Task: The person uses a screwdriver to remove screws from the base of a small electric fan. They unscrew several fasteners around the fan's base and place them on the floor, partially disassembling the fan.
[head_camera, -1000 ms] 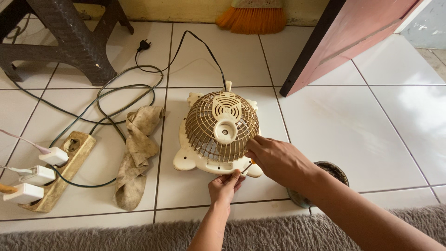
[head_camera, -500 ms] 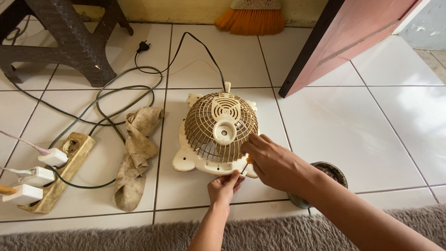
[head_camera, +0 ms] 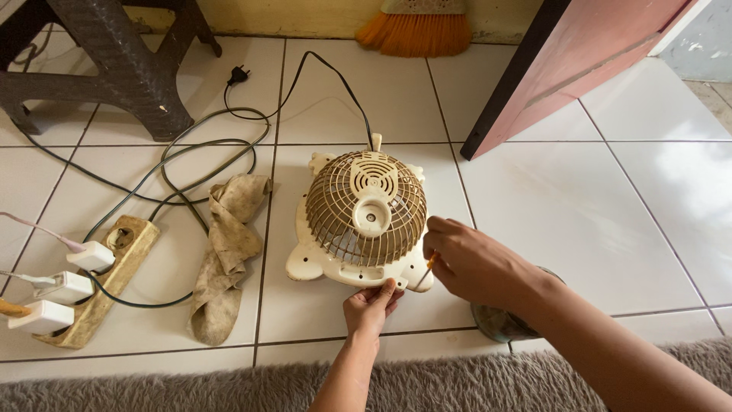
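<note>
I judge the work early: my left hand (head_camera: pixel 371 304) steadies the cream fan (head_camera: pixel 364 220), grille still on, while my right hand (head_camera: pixel 471 263) pinches a small orange-handled tool (head_camera: pixel 430 262) at its near-right corner.

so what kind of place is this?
Likely a home floor, not a workshop: white floor tiles, a grey shaggy rug, an orange broom by the wall, a small fan being worked on.
</note>
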